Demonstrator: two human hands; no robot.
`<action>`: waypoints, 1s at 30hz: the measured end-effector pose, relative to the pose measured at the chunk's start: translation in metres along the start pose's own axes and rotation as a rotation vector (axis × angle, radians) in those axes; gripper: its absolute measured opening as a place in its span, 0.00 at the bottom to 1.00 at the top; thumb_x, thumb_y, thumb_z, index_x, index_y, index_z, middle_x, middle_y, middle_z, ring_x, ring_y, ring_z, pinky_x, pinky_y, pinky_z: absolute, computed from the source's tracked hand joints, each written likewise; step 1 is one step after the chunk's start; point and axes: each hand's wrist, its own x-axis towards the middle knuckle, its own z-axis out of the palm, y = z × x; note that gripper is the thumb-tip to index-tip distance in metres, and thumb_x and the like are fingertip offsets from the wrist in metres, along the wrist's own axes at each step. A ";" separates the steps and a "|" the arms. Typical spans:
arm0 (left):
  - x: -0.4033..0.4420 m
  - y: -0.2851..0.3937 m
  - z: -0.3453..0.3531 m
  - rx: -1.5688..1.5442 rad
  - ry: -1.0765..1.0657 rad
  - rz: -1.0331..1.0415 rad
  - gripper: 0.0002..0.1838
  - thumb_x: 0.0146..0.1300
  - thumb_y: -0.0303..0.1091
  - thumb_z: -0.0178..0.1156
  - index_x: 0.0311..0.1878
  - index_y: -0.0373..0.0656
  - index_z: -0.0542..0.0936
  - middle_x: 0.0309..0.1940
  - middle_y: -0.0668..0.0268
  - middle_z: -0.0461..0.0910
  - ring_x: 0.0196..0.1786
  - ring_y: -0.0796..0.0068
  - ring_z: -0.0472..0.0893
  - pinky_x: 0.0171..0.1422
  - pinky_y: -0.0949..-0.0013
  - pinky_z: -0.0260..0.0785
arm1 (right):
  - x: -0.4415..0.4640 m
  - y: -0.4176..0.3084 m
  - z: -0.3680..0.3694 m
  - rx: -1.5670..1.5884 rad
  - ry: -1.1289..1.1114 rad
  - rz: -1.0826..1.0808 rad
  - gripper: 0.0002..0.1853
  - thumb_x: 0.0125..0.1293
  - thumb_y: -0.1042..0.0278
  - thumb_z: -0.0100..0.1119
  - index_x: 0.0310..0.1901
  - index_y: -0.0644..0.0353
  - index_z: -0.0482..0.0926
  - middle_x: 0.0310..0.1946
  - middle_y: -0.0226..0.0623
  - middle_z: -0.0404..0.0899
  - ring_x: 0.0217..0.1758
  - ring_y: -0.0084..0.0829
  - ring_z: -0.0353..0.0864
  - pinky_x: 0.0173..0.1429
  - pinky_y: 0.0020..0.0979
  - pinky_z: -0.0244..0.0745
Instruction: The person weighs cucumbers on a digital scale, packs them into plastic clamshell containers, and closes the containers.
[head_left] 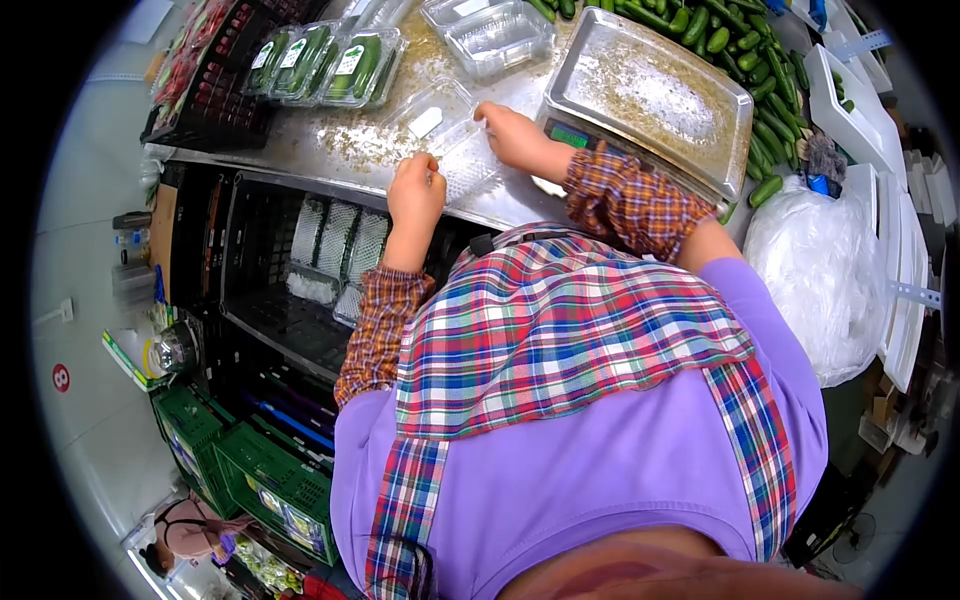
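Metal table [330,150] wet, debris-speckled; green crates [275,490] beside black crate [285,325].

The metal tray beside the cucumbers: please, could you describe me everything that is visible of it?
The metal tray is silvery, shallow and rectangular, with rounded corners and a raised rim. Brownish specks cover much of its shiny floor. It lies flat above a green display, apparently on a scale. Cucumbers lie beside it; neither hand holds it.

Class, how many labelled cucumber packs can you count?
3, in a row right of the black crate: left pack, middle pack, right pack. Others may be hidden.
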 end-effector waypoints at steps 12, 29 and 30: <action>0.020 -0.010 0.028 0.581 -0.292 -0.097 0.06 0.49 0.38 0.59 0.29 0.50 0.81 0.28 0.62 0.82 0.38 0.60 0.80 0.41 0.53 0.65 | 0.011 0.013 0.022 -0.483 -0.331 -0.118 0.07 0.49 0.76 0.52 0.33 0.62 0.76 0.33 0.45 0.78 0.38 0.46 0.80 0.38 0.41 0.76; 0.036 0.008 0.027 0.102 -0.362 0.193 0.14 0.46 0.27 0.64 0.39 0.40 0.76 0.33 0.51 0.77 0.37 0.48 0.76 0.42 0.55 0.69 | 0.019 0.013 0.020 -0.556 -0.229 -0.066 0.05 0.50 0.71 0.54 0.27 0.56 0.81 0.29 0.42 0.81 0.34 0.41 0.83 0.35 0.40 0.77; 0.039 0.007 0.036 0.061 -0.405 0.157 0.14 0.46 0.27 0.64 0.39 0.40 0.76 0.33 0.51 0.77 0.36 0.48 0.76 0.41 0.55 0.69 | 0.020 0.026 0.034 -0.540 -0.212 -0.029 0.06 0.50 0.68 0.56 0.27 0.57 0.81 0.29 0.43 0.81 0.34 0.41 0.83 0.36 0.40 0.77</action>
